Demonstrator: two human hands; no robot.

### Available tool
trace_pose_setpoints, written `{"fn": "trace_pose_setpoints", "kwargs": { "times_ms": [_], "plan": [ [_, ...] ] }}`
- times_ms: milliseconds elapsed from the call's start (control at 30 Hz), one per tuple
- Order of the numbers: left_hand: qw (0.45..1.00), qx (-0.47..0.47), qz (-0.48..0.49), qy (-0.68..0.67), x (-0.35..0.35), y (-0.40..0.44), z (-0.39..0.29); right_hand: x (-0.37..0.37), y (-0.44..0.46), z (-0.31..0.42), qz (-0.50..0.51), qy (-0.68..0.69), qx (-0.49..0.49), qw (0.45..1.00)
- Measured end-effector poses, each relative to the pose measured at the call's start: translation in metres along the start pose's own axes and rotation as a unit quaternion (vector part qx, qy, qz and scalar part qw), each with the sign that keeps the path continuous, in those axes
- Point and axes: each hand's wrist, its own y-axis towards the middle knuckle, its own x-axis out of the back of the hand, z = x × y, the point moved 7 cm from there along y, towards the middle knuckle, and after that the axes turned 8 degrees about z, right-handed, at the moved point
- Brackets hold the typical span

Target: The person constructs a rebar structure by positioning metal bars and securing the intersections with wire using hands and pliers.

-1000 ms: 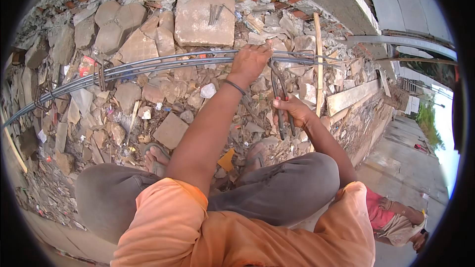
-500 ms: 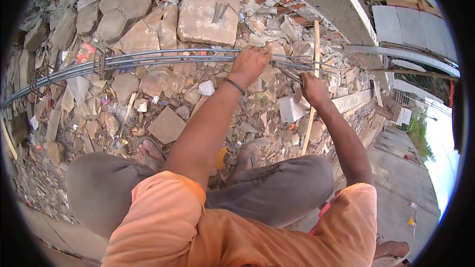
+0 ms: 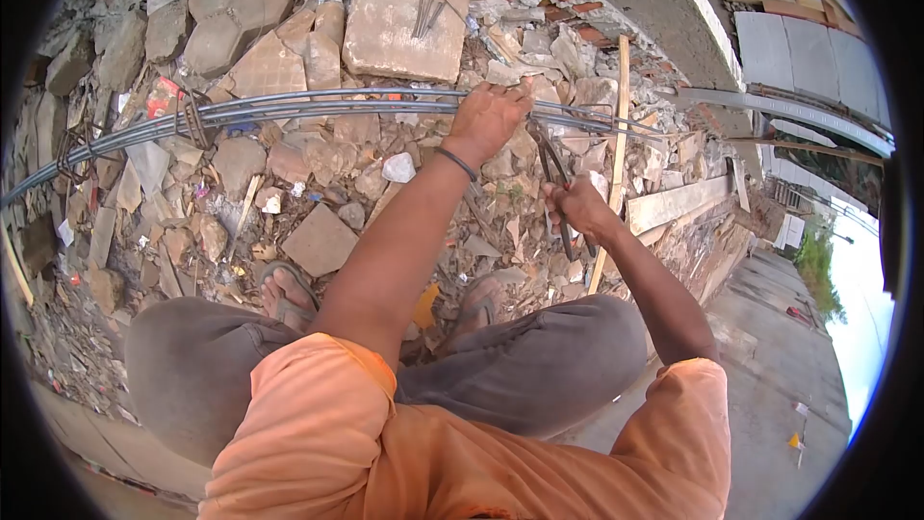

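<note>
My left hand (image 3: pixel 487 121) is closed over a bundle of long steel rebars (image 3: pixel 327 108) that runs across the view above the rubble. Its fingers wrap over the far side of the bars, and the undersides are hidden. Lower and to the right, my right hand (image 3: pixel 581 208) grips the handles of dark metal pincers (image 3: pixel 552 162). The tool's head points up at the bars just right of my left hand, and I cannot tell whether it touches them. Bent steel stirrups (image 3: pixel 195 121) hang around the bundle at the left.
Broken stone and brick rubble (image 3: pixel 322 243) covers the ground around my feet. A concrete slab (image 3: pixel 404 27) beyond the bars carries several short metal rods (image 3: pixel 426 16). A wooden strip (image 3: pixel 610 164) crosses under the bars at right. A plank (image 3: pixel 680 204) lies farther right.
My right hand has moved down and slightly left, away from the bars, with the pincers now more upright and their handles showing. My left hand has stayed on the rebars.
</note>
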Motion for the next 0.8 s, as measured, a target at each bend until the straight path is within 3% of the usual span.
{"fn": "trace_pose_setpoints", "kwargs": {
  "times_ms": [67, 100, 200, 267, 367, 467, 500, 567, 600, 667, 767, 800],
  "plan": [
    [1.000, 0.001, -0.005, -0.015, 0.001, 0.001, 0.000, -0.035, 0.000, -0.003, 0.121, 0.265, -0.001, 0.957],
    [1.000, 0.006, -0.001, -0.019, 0.000, 0.003, 0.002, -0.049, -0.005, 0.003, 0.197, 0.412, -0.014, 0.890],
    [0.999, 0.017, 0.013, -0.029, -0.001, 0.005, 0.003, -0.053, -0.002, 0.007, 0.242, 0.440, 0.058, 0.863],
    [0.999, 0.017, 0.022, -0.031, 0.002, 0.005, 0.001, -0.045, -0.003, 0.001, 0.180, 0.349, 0.017, 0.920],
    [0.995, -0.031, -0.085, 0.046, 0.013, 0.001, -0.013, -0.019, -0.009, 0.003, 0.100, 0.213, 0.015, 0.972],
    [0.982, 0.019, -0.180, -0.062, 0.037, -0.027, -0.047, 0.003, -0.029, 0.027, 0.072, 0.118, 0.047, 0.989],
    [0.958, 0.149, -0.173, -0.173, 0.028, -0.037, -0.047, 0.009, -0.034, 0.035, 0.071, 0.095, 0.061, 0.991],
    [0.828, 0.389, -0.147, -0.377, -0.014, -0.058, -0.056, 0.022, -0.026, 0.034, 0.062, 0.047, 0.070, 0.995],
    [0.739, 0.400, -0.118, -0.530, -0.039, -0.051, -0.061, 0.025, -0.024, 0.035, 0.061, 0.028, 0.067, 0.996],
    [0.490, 0.381, -0.048, -0.783, -0.082, -0.034, -0.078, 0.021, -0.037, 0.048, 0.053, -0.025, 0.033, 0.998],
    [0.518, 0.407, -0.020, -0.752, -0.103, -0.020, -0.073, 0.024, -0.056, 0.068, -0.079, -0.354, 0.164, 0.917],
    [0.528, 0.415, -0.011, -0.740, -0.105, -0.018, -0.072, 0.022, -0.062, 0.059, -0.128, -0.488, 0.050, 0.862]
  ]
}}
